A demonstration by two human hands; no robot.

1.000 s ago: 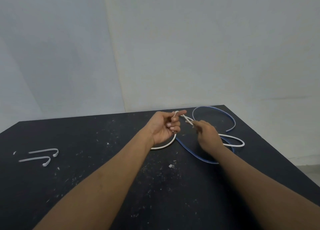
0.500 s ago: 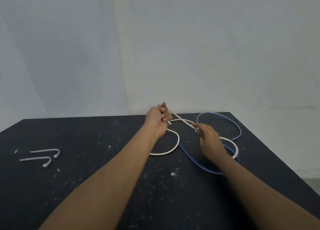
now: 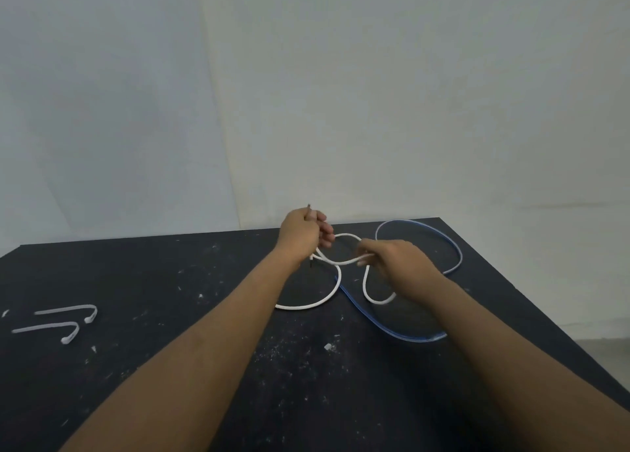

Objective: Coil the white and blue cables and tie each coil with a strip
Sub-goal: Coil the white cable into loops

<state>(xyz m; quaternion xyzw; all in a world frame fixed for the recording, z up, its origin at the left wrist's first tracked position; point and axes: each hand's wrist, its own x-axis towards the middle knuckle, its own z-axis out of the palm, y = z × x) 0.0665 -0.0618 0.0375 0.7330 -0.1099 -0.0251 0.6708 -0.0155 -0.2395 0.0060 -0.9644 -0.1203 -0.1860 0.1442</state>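
Note:
The white cable lies in loose loops on the black table near its far edge. My left hand is closed around one part of it, with a dark cable tip sticking up above the fist. To the right, my right hand pinches another stretch of the same cable and holds it just above the table. The blue cable lies in a wide curve under and behind the white one, partly hidden by my right forearm. Two white strips rest bent at the table's left.
The table's far edge runs just behind my hands against a pale wall, and its right edge slants down toward the floor. White specks and small scraps dot the table top.
My right hand moved left toward my left hand, bringing the cable stretch with it. The white cable folded into more loops. My left fist stayed raised.

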